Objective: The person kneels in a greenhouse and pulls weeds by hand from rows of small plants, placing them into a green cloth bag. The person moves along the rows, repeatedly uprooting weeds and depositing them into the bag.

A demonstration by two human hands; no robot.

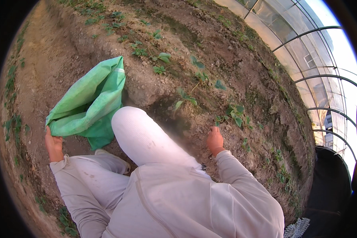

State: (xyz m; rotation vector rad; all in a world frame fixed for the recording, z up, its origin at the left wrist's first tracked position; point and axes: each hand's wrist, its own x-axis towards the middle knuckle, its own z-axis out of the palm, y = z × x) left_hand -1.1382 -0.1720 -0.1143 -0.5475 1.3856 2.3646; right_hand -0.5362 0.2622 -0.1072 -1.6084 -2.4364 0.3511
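Note:
My left hand grips the near left edge of a green woven sack, whose rolled mouth gapes towards me. The sack rests on the soil beside my raised knee. On the right, my right hand is low over the soil bed, its fingertips by a small green leafy plant. Its fingers look drawn together; whether they hold something is too small to tell. A larger leafy plant grows just beyond that hand.
Low leafy plants grow in rows along the raised soil bed. A soil furrow runs at the left. Curved metal hoops with plastic film stand at the right, above a black sheet.

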